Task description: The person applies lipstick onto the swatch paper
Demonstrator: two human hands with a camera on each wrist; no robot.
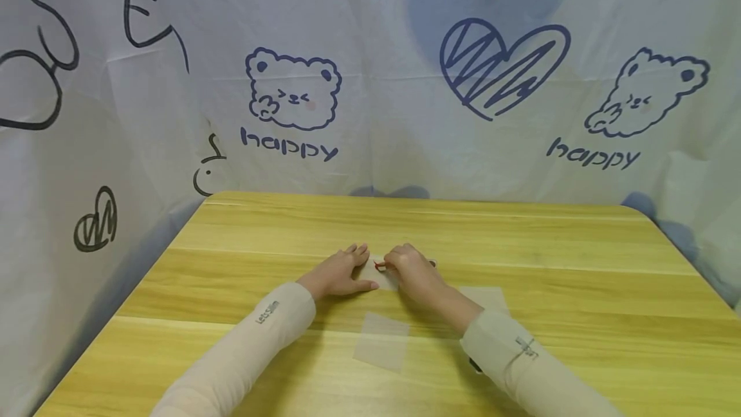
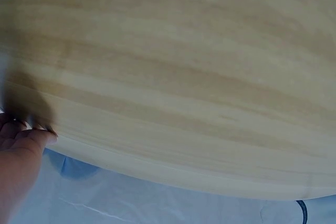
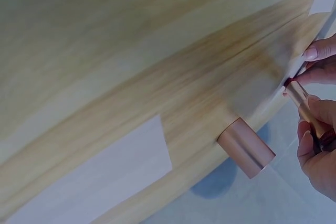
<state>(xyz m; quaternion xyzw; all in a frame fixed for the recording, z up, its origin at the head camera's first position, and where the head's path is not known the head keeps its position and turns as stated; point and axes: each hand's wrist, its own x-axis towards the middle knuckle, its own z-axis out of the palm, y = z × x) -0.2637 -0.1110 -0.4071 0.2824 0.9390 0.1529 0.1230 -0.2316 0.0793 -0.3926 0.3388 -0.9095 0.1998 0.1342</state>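
My right hand [image 1: 412,272] pinches a lipstick [image 3: 300,95], a slim rose-gold tube with a red tip pointing down at a small white sheet [image 1: 389,280]. Red shows on that sheet, right by the tip. On the sheet's left edge rests my left hand [image 1: 341,272], palm down, its fingers straight and thumb spread. The left wrist view catches only part of this hand [image 2: 23,148] at its lower left. Close to the right hand, a rose-gold cap [image 3: 247,148] stands on the table in the right wrist view.
A second translucent sheet [image 1: 382,342] lies nearer me, and a third sheet [image 1: 489,298] sits partly behind the right forearm. A small dark object [image 1: 475,365] peeks out under the right sleeve. The wooden table [image 1: 243,230] ends at a white curtain [image 1: 382,147] with drawings.
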